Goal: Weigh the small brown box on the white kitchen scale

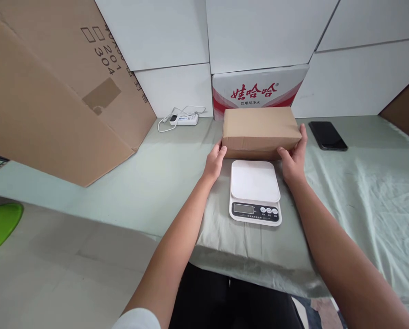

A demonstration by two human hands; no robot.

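Head view: left hand (215,161) and right hand (294,161) grip a long brown cardboard box (261,124) between them; even squeezing should steady it.

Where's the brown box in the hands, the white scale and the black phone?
Brown box (261,129): head view, on its top face.
White scale (255,188): head view, on its weighing plate.
Black phone (328,135): head view, on its dark face.

The scene is viewed from the person's head, the camera being aimed forward and down over both forearms (182,233); the tabletop (156,183) is seen near, white panels (259,32) farther off.
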